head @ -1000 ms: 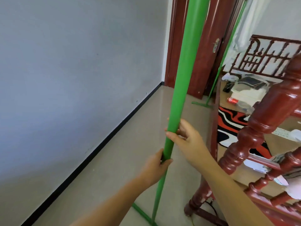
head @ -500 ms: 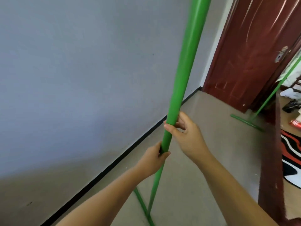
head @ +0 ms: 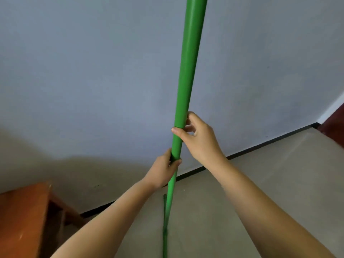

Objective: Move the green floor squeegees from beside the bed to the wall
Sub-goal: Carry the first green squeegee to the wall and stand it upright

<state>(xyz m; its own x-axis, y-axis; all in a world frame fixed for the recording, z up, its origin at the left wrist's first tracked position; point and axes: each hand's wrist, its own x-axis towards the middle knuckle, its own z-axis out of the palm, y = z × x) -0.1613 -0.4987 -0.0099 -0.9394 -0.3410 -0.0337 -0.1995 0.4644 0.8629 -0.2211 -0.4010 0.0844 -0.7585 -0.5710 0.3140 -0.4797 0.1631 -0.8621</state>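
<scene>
I hold a green floor squeegee [head: 188, 75] nearly upright in front of the grey wall [head: 93, 81]. Its long handle runs from the top edge down to a thin green blade [head: 164, 226] resting on the floor. My left hand [head: 163, 170] grips the handle low down. My right hand [head: 199, 138] wraps around the handle just above the left, thumb across the front. The blade stands a short way out from the wall's black skirting [head: 242, 155]. The second squeegee and the bed are out of view.
A brown wooden piece of furniture [head: 24, 216] stands at the lower left against the wall. Beige floor tiles [head: 260, 183] spread to the right. A sliver of the dark red door frame [head: 335, 123] shows at the right edge.
My view has swung left toward the wall; the bed, the door and the second squeegee have left the frame. Both hands keep the same grip on the handle.
</scene>
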